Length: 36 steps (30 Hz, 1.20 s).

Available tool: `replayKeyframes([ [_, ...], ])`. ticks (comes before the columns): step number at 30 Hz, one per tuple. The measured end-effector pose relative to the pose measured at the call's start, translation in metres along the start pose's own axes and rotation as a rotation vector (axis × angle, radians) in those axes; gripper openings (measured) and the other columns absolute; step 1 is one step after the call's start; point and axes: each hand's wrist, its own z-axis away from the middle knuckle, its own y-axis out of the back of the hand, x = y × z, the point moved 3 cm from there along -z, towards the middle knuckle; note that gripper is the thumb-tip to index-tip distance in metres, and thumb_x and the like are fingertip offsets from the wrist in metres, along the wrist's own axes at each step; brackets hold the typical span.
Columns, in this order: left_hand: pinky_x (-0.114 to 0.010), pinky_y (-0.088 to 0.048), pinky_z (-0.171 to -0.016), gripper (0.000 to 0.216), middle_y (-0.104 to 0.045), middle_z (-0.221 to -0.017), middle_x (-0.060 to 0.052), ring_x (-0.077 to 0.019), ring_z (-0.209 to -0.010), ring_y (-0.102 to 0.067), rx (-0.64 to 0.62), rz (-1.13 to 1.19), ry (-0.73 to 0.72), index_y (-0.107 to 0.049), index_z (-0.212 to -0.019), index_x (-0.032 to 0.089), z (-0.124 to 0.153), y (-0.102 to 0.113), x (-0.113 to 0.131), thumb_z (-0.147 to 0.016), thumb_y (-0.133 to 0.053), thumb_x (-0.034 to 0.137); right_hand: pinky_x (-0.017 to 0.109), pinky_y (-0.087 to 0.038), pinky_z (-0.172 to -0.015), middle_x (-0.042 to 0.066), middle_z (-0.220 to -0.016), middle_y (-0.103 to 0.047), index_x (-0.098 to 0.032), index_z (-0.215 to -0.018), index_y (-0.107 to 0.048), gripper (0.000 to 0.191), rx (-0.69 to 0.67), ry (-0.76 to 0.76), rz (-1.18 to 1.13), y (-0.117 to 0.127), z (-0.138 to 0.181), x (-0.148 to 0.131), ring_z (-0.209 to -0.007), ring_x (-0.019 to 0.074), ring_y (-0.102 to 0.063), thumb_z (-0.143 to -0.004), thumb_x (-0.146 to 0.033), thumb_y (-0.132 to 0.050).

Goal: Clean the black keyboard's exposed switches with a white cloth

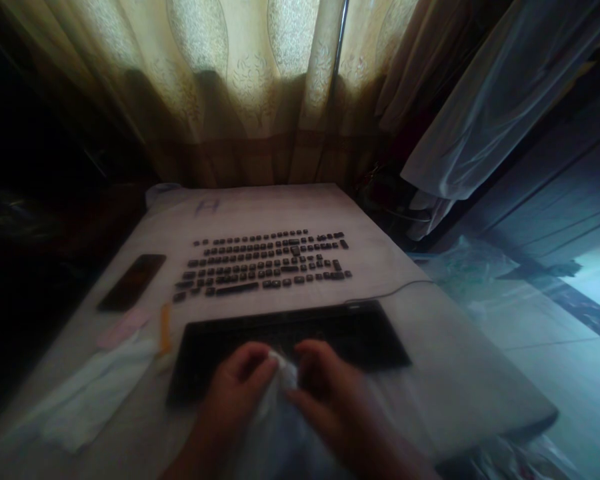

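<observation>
Both hands are close together over the near side of a black keyboard point(370, 337) whose keycaps appear to be off. My left hand point(235, 387) pinches a corner of a thin whitish piece of cloth or wipe point(286, 373) between thumb and fingers. On the other side of that corner, my right hand point(333, 390) has its fingers curled round the same piece. The rest of it hangs down below, blurred. Beyond the keyboard, loose black keycaps point(237, 289) lie in several rows on the pale tabletop point(455, 353).
A dark phone point(133, 283) lies at the left. Near it are a pink item point(123, 329), a yellow strip, perhaps a brush handle point(165, 328), and a crumpled white cloth point(95, 393). The keyboard's cable point(400, 288) runs off the right edge. Curtains point(250, 120) hang behind.
</observation>
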Motion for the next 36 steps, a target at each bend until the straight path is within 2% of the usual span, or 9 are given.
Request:
replayKeyframes([
  [3, -0.027, -0.049, -0.072, 0.036, -0.071, -0.077, -0.002, -0.0175, -0.075, -0.063, -0.003, 0.045, 0.007, -0.072, -0.079, 0.019, 0.004, -0.004, 0.007, -0.066, -0.083, 0.05, 0.03, -0.052, -0.073, 0.006, -0.094, -0.07, -0.02, -0.106, -0.064, 0.023, 0.045, 0.163, 0.163, 0.002, 0.002, -0.005, -0.083, 0.0194, -0.067, -0.084, -0.016, -0.058],
  [6, -0.029, -0.05, -0.076, 0.038, -0.074, -0.082, -0.003, -0.0185, -0.079, -0.066, -0.03, 0.111, 0.035, -0.074, -0.084, 0.021, 0.004, -0.006, 0.006, -0.062, -0.085, 0.05, 0.029, -0.053, -0.077, 0.007, -0.097, -0.073, -0.019, -0.109, -0.065, 0.023, 0.047, 0.229, 0.14, 0.001, 0.002, -0.007, -0.087, 0.0189, -0.07, -0.089, -0.016, -0.052],
  [9, -0.029, -0.051, -0.078, 0.043, -0.076, -0.084, -0.003, -0.0189, -0.081, -0.068, 0.017, 0.12, 0.054, -0.076, -0.085, 0.022, 0.003, -0.005, 0.002, -0.057, -0.088, 0.052, 0.026, -0.054, -0.078, 0.005, -0.099, -0.075, -0.022, -0.107, -0.067, 0.023, 0.05, 0.261, 0.089, 0.0, 0.001, -0.008, -0.089, 0.0178, -0.072, -0.092, -0.017, -0.051],
  [13, -0.03, -0.052, -0.082, 0.05, -0.077, -0.091, -0.004, -0.0218, -0.089, -0.069, 0.093, 0.121, 0.053, -0.078, -0.09, 0.023, 0.003, -0.004, -0.003, -0.052, -0.09, 0.054, 0.027, -0.054, -0.077, 0.005, -0.097, -0.074, -0.022, -0.108, -0.067, 0.023, 0.132, 0.208, 0.013, -0.001, -0.002, -0.002, -0.088, 0.0186, -0.071, -0.088, -0.017, -0.057],
  [18, -0.031, -0.053, -0.081, 0.043, -0.077, -0.091, -0.005, -0.0228, -0.09, -0.07, 0.032, 0.124, -0.001, -0.075, -0.091, 0.022, 0.003, -0.006, -0.003, -0.062, -0.086, 0.052, 0.031, -0.055, -0.075, 0.004, -0.092, -0.071, -0.021, -0.102, -0.069, 0.02, 0.135, 0.053, -0.162, -0.007, -0.005, 0.008, -0.084, 0.02, -0.07, -0.083, -0.019, -0.063],
  [25, -0.027, -0.054, -0.076, 0.022, -0.07, -0.088, -0.003, -0.0188, -0.083, -0.067, -0.042, -0.1, -0.266, -0.071, -0.085, 0.021, 0.001, -0.004, 0.012, -0.077, -0.075, 0.042, 0.034, -0.055, -0.077, 0.004, -0.09, -0.071, -0.021, -0.098, -0.07, 0.02, 0.065, -0.012, -0.294, -0.009, -0.002, 0.007, -0.085, 0.0218, -0.07, -0.079, -0.02, -0.066],
  [32, -0.022, -0.051, -0.062, 0.005, -0.066, -0.076, 0.0, -0.015, -0.069, -0.064, -0.004, -0.369, -0.501, -0.072, -0.077, 0.023, 0.005, -0.004, 0.028, -0.076, -0.071, 0.028, 0.024, -0.049, -0.063, 0.0, -0.078, -0.067, -0.022, -0.093, -0.071, 0.011, 0.097, 0.168, -0.129, -0.001, 0.001, 0.002, -0.068, 0.0142, -0.063, -0.084, -0.019, -0.066],
  [34, -0.022, -0.051, -0.06, 0.006, -0.067, -0.073, 0.0, -0.0152, -0.066, -0.063, -0.008, -0.409, -0.459, -0.073, -0.076, 0.024, 0.006, -0.003, 0.029, -0.074, -0.071, 0.029, 0.023, -0.048, -0.061, -0.001, -0.077, -0.067, -0.022, -0.092, -0.07, 0.009, 0.111, 0.206, -0.1, 0.001, 0.001, 0.001, -0.067, 0.0133, -0.062, -0.085, -0.019, -0.066],
  [36, -0.025, -0.053, -0.064, 0.011, -0.072, -0.075, -0.002, -0.0178, -0.07, -0.066, -0.031, -0.379, -0.322, -0.074, -0.079, 0.023, 0.008, -0.003, 0.026, -0.074, -0.071, 0.032, 0.023, -0.049, -0.062, 0.0, -0.079, -0.067, -0.021, -0.092, -0.07, 0.009, 0.128, 0.24, -0.056, 0.002, 0.002, -0.001, -0.069, 0.0137, -0.062, -0.086, -0.017, -0.064],
])
